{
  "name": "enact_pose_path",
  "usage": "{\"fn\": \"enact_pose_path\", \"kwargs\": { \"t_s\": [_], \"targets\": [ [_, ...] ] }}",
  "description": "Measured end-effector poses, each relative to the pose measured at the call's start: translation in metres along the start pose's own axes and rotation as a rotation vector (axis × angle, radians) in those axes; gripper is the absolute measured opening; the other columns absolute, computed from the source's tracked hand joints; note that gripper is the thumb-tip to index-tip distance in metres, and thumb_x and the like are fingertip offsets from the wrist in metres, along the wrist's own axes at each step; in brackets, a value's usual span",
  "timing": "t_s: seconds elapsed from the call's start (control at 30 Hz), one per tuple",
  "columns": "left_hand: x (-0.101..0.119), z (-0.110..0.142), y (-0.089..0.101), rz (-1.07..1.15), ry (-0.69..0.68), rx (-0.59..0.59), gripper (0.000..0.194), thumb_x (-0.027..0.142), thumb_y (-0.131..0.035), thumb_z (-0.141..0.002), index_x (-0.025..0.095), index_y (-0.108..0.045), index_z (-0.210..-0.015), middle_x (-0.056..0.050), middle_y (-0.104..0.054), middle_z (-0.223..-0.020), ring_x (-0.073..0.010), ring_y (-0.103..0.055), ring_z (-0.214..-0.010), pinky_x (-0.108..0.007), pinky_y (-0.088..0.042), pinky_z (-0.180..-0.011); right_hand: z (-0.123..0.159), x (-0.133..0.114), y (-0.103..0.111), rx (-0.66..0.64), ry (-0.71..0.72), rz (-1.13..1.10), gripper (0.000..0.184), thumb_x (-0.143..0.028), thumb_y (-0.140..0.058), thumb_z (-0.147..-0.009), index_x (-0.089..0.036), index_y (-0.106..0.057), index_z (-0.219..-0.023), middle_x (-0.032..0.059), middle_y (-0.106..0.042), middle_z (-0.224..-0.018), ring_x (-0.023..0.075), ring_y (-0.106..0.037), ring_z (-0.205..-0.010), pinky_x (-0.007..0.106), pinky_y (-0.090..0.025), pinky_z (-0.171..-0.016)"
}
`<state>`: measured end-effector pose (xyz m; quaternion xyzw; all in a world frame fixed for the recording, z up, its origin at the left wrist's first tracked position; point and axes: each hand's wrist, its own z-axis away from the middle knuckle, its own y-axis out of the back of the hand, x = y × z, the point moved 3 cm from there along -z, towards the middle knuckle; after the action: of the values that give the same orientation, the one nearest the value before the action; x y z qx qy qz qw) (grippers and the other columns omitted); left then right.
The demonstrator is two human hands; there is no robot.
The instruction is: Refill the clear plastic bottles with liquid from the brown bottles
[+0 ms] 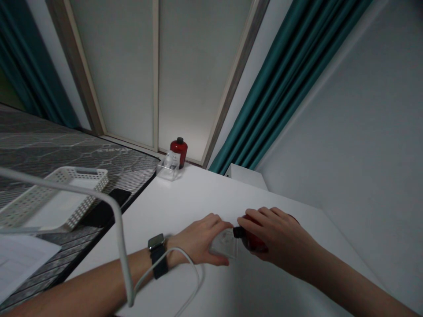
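Observation:
On the white table, my left hand (205,241) curves round a small clear plastic box (224,245), its thumb on the near side and its fingers on the far side. A dark watch sits on that wrist. My right hand (277,233) is wrapped round a red bottle (255,243) with a black cap (238,232). The bottle is tipped on its side, its capped end pointing left at the right edge of the box. Much of the bottle is hidden under my fingers.
A second red bottle (180,149) stands upright at the table's far corner, beside a clear box (168,169) with something whitish in it. To the left are a white basket (71,207), a black flat object (107,210) and paper (23,259). A white cable (120,237) crosses the foreground.

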<state>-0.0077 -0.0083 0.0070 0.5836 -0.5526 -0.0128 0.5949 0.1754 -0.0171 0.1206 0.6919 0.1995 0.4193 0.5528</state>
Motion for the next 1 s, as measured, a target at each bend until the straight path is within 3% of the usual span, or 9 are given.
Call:
{"fn": "enact_pose_path", "kwargs": {
  "t_s": [0.5,0.77,1.0],
  "targets": [
    [-0.0021,0.0004,-0.0019,-0.003,-0.002,0.006,0.08,0.046,-0.083,-0.072,0.026,-0.044,-0.139,-0.008,-0.057,-0.121,-0.0292,-0.055,-0.113,-0.042,-0.049,-0.098,-0.0013,0.0005,0.0021,0.013,0.008,0.027,0.05,-0.028,-0.081,-0.068,-0.029,-0.054,-0.111,-0.0018,-0.069,-0.101,0.0208,-0.062,-0.077,0.034,-0.042,-0.067],
    [-0.0018,0.0005,-0.002,0.01,-0.013,0.021,0.081,0.045,-0.083,-0.072,0.027,-0.044,-0.14,-0.008,-0.057,-0.122,-0.0294,-0.055,-0.113,-0.043,-0.049,-0.098,-0.0003,0.0,0.0039,0.001,0.006,0.038,0.057,-0.03,-0.085,-0.064,-0.029,-0.054,-0.112,-0.0015,-0.069,-0.103,0.022,-0.063,-0.079,0.034,-0.041,-0.066],
    [-0.0016,0.0002,-0.001,0.002,-0.004,0.006,0.079,0.044,-0.084,-0.072,0.026,-0.044,-0.138,-0.008,-0.057,-0.122,-0.029,-0.055,-0.113,-0.042,-0.049,-0.098,-0.0014,0.0001,0.0045,-0.001,0.009,0.048,0.05,-0.027,-0.08,-0.068,-0.029,-0.054,-0.11,-0.0008,-0.069,-0.101,0.0202,-0.062,-0.077,0.033,-0.04,-0.066]
  ]
}}
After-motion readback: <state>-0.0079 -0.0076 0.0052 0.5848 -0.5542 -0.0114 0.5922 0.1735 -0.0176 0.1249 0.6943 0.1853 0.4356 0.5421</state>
